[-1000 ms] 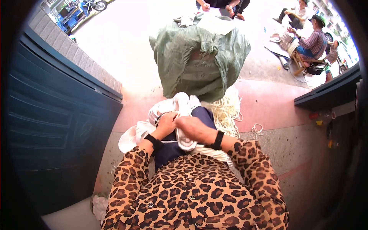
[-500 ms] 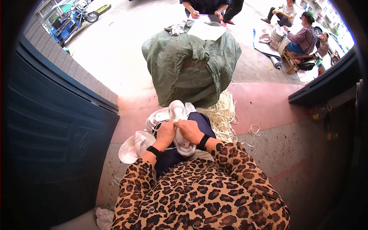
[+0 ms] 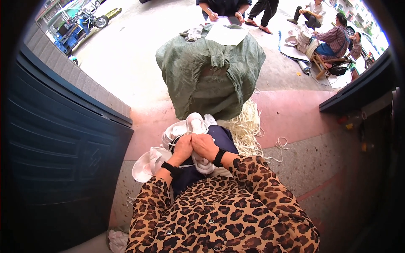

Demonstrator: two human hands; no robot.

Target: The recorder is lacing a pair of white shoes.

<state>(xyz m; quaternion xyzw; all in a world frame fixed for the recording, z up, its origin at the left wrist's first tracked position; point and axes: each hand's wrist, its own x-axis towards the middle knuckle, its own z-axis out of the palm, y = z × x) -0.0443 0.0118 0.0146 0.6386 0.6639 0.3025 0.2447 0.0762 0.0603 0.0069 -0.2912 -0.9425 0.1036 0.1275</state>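
Note:
On my lap, over dark blue cloth [image 3: 221,134], lies a white shoe [image 3: 195,121] with its toe pointing away from me. My left hand [image 3: 182,148] and my right hand [image 3: 205,146] meet over its middle, both closed, knuckles touching. White shoelace [image 3: 182,136] strands show beside the fingers; the fingertips themselves are hidden. Just left of this shoe is another white shoe [image 3: 174,130] with loose laces. More white footwear [image 3: 145,163] sits by my left forearm.
A bundle wrapped in green sacking [image 3: 202,80] stands ahead, with paper [image 3: 228,35] and a pale glove [image 3: 193,33] on top. Cream laces [image 3: 246,137] heap on the floor to its right. Across it a person writes [image 3: 219,8]; others sit far right. A dark door [image 3: 63,147] flanks my left.
My hands have drawn closer together over the shoe, the right now lapping against the left. Beyond the bundle, a standing person's legs have shifted right.

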